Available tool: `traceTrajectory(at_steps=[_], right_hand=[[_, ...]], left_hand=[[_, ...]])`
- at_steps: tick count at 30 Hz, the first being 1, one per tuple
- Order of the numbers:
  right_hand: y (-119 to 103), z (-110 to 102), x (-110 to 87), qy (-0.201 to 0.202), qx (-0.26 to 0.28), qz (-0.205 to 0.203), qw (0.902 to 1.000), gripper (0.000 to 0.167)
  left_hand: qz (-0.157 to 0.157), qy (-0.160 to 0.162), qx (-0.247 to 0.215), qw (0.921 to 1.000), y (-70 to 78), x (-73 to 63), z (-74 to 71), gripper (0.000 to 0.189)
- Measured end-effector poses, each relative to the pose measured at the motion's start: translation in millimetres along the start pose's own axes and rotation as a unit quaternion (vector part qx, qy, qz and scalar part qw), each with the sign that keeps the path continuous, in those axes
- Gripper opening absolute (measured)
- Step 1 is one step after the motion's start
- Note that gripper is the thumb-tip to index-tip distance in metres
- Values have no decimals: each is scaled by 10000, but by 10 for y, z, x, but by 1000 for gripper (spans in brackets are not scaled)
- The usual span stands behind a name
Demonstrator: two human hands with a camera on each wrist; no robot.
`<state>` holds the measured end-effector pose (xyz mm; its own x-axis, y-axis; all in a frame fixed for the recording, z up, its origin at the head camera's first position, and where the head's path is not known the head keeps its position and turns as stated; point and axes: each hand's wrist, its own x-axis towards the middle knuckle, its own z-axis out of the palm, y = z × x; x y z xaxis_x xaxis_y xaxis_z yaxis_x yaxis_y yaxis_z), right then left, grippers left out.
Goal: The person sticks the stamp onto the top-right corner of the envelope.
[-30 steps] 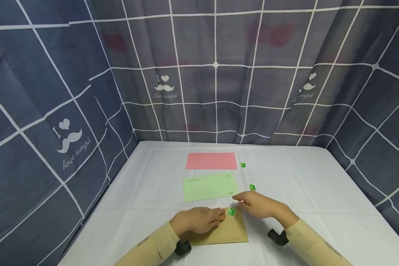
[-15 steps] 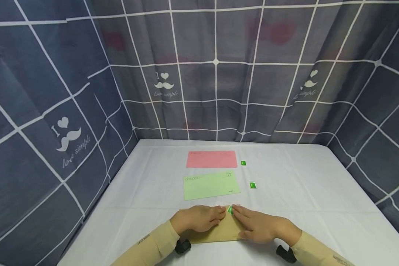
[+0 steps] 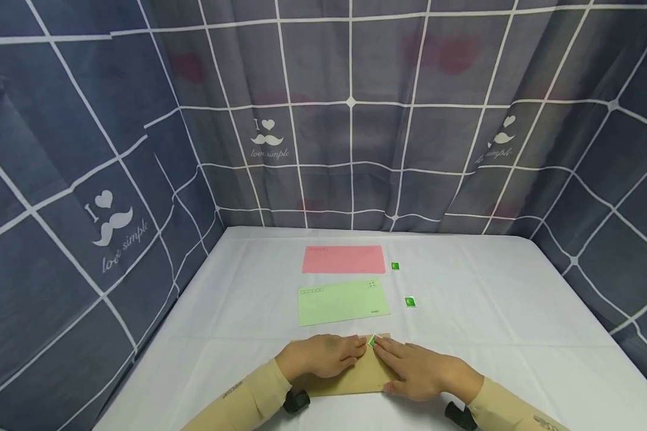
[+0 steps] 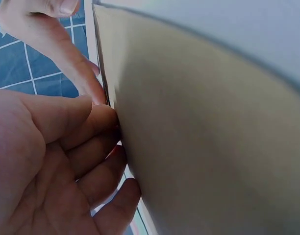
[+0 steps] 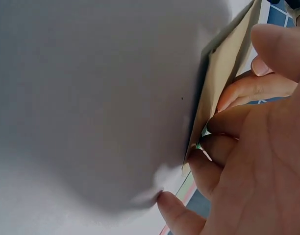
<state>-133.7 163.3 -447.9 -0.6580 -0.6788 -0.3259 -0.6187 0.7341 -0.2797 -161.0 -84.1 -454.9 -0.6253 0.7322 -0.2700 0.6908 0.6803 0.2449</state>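
Observation:
A brown envelope [image 3: 350, 384] lies flat on the white table nearest the person, partly hidden by both hands. My left hand [image 3: 320, 357] rests on its left and upper part, fingertips down on the paper. Near its top right corner sits a green stamp [image 3: 372, 340] with a white border, tilted and mostly covered by fingertips. The right hand [image 3: 426, 369] presses on the stamp with extended fingers, thumb apart toward the lower edge. In the left wrist view, fingertips touch the envelope [image 4: 199, 112]; the right wrist view shows a green bit of the stamp [image 5: 203, 138] between fingers.
Beyond the hands lies a light green envelope [image 3: 342, 303], with a pink envelope [image 3: 343, 260] farther back. One green stamp [image 3: 410, 302] is right of the green envelope, another green stamp [image 3: 395, 266] beside the pink one. Dark gridded curtains [image 3: 323, 137] enclose the table [image 3: 237, 281].
The right hand has come from beside the envelope's upper right corner down onto the stamp, fingers now extended over it. The left hand has stayed in place.

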Motion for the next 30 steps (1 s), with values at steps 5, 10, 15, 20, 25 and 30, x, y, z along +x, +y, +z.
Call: traceTrajectory(at_steps=[5, 10, 15, 20, 25, 30], right_hand=[[-1, -10, 5, 9, -146, 48, 9999, 81], [4, -17, 16, 44, -109, -30, 9999, 80], [30, -22, 40, 123, -68, -132, 9998, 78], [72, -25, 50, 171, -39, -287, 9994, 78], [142, 14, 70, 274, -131, -524, 9982, 77], [187, 42, 95, 479, -176, -670, 9964, 74]], left_hand=[[-12, -10, -19, 10000, -12, -2, -10, 46], [24, -26, -47, 10000, -9, -8, -11, 47], [14, -1, -12, 10000, -3, -11, -26, 47], [55, 14, -6, 10000, -9, -10, -29, 47], [93, -17, -15, 10000, 3, -13, -22, 47], [67, -24, 22, 10000, 15, -6, -21, 47]])
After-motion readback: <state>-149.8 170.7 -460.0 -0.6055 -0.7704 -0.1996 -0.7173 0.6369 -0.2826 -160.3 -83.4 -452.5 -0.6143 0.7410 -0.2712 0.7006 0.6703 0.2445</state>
